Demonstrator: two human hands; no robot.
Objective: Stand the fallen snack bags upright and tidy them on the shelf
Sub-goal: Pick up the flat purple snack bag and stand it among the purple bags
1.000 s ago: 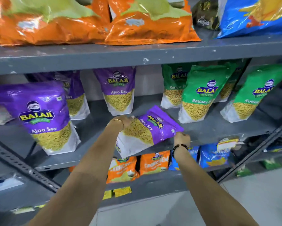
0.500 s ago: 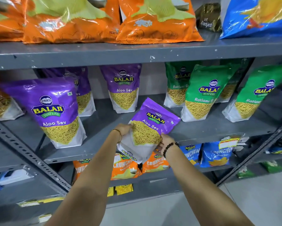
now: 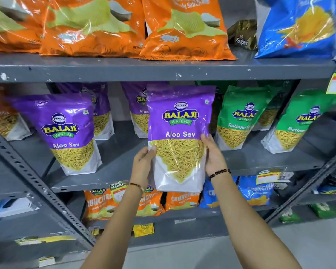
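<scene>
A purple Aloo Sev bag [image 3: 179, 133] is held upright in front of the middle shelf [image 3: 112, 175], its bottom edge hanging below the shelf's front lip. My left hand [image 3: 143, 162] grips its left side and my right hand [image 3: 211, 155] grips its right side. Another purple Aloo Sev bag [image 3: 66, 133] stands upright at the left front of the shelf. More purple bags [image 3: 101, 111] stand behind it. Green Ratlami Sev bags [image 3: 239, 117] lean on the right half of the shelf.
Orange chip bags [image 3: 182, 30] and a blue bag [image 3: 299, 26] lie on the top shelf. Orange and blue Crunchem bags [image 3: 182, 199] fill the lower shelf. A slanted metal upright [image 3: 37, 183] crosses the left side. Grey floor lies at the bottom right.
The purple bag lay tilted on the shelf's front edge; both hands have lifted it and turned it upright, facing me. The view has moved closer to the shelf.
</scene>
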